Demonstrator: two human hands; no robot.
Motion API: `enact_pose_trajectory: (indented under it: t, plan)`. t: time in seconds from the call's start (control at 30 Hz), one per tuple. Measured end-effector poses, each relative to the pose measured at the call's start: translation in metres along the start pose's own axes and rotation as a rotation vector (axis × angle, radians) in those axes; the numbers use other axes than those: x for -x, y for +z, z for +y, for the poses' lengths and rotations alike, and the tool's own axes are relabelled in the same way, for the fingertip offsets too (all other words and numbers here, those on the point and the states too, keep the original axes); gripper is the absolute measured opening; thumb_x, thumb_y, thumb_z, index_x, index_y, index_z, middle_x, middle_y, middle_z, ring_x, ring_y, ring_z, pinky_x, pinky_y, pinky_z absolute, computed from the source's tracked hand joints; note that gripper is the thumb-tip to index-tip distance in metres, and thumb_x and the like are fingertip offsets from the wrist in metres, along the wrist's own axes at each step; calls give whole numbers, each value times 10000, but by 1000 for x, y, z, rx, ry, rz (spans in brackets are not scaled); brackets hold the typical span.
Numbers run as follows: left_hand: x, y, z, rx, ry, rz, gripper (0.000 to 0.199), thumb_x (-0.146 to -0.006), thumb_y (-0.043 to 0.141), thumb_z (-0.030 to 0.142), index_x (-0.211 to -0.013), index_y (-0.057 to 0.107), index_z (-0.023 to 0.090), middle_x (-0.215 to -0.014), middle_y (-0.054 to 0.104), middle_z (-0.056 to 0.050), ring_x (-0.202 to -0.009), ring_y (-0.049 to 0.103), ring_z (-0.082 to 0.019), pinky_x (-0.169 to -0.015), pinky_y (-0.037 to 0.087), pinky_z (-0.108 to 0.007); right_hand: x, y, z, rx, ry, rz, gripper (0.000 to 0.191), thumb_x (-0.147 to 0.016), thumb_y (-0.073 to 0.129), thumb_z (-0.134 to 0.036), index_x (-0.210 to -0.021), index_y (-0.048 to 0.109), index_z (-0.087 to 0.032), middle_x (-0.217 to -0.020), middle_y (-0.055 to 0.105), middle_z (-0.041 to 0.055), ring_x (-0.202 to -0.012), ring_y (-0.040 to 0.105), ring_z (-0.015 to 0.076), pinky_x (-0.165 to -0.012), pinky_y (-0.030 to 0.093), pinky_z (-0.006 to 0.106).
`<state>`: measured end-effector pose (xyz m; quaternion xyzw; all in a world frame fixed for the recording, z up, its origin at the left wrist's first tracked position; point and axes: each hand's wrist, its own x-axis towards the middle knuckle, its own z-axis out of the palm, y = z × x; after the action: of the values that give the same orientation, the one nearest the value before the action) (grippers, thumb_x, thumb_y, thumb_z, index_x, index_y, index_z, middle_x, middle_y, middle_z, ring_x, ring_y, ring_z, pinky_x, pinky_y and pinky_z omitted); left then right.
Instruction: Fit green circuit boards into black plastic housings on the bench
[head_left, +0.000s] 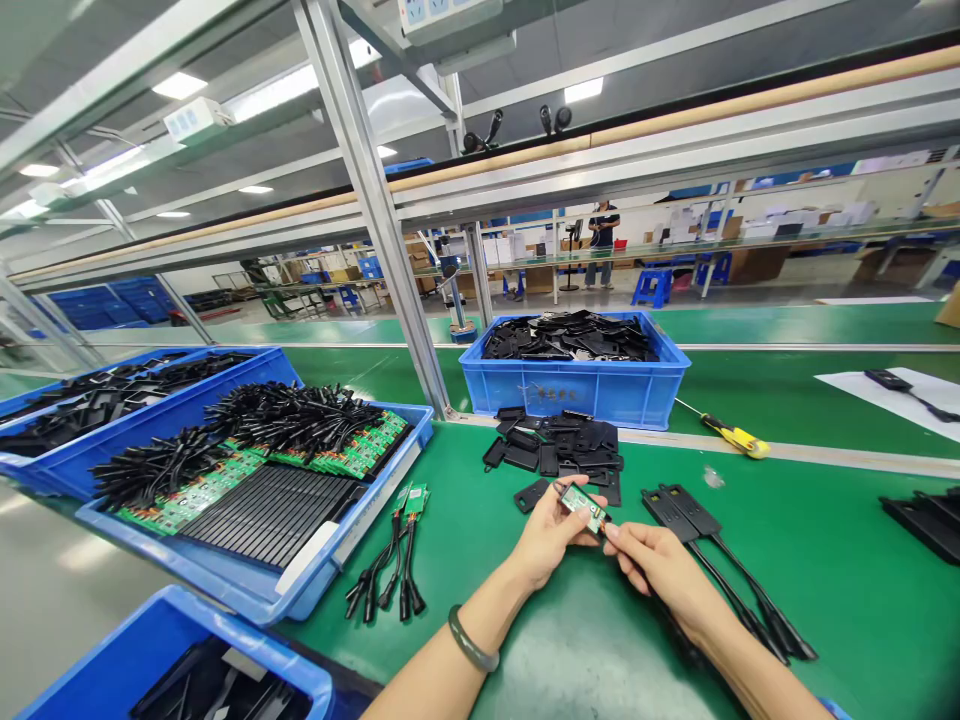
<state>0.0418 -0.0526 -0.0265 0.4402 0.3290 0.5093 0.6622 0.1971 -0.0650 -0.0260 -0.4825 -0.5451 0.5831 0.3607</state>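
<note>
My left hand [553,532] is closed around a green circuit board [583,506] that appears to sit in a black plastic case. At the board's near end, my right hand [655,568] pinches the cable where its coloured wires join; the black cable runs down under my palm, partly hidden. Just beyond my hands lies a pile of black case parts [559,445]. To the right, black cased units with cables [686,515] rest on the green tabletop [600,630]. Left of my hands are several loose boards with black cables [405,530].
A blue tray [420,440] at left holds rows of cabled boards. A blue bin [570,385] full of black parts stands behind the pile. A yellow-handled screwdriver [739,437] lies at right. A metal post [382,210] rises behind the tray. Another person [602,240] stands far back.
</note>
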Motion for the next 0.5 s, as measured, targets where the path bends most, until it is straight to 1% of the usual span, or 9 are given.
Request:
enact_pose_trajectory:
  t: [0.07,0.13,0.3,0.5]
  plan:
    - [-1,-1,1,-29,5,65,526,-651,755,373,-1071,512,170,-928,642,-68,-770,614,-155,-600,511,-231,1,-2,-4,-55,-5,23,477,-695,582,-610,-617,565,-141,-468,441,-56,-373,306,50,-418,211,207]
    - [-2,-2,0,-17,6,110,514,-631,773,355,-1032,517,162,-904,638,-58,-773,617,-156,-594,510,-223,3,-3,-6,-62,-32,62,465,-677,614,-595,-591,551,-143,-481,459,-53,-377,313,45,-428,224,207]
    - [-2,-2,-2,59,5,34,552,-652,769,309,-1105,491,162,-1075,624,-117,-856,620,-168,-696,515,-260,4,0,-8,-11,-58,86,461,-640,636,-600,-578,547,-152,-473,466,-50,-379,339,57,-433,247,214]
    - [-1,-2,-3,57,2,15,564,-637,779,321,-1101,498,170,-1096,624,-126,-860,620,-179,-706,507,-278,1,2,-5,60,-62,124,488,-598,634,-636,-536,511,-167,-438,459,-51,-355,347,67,-410,257,212]
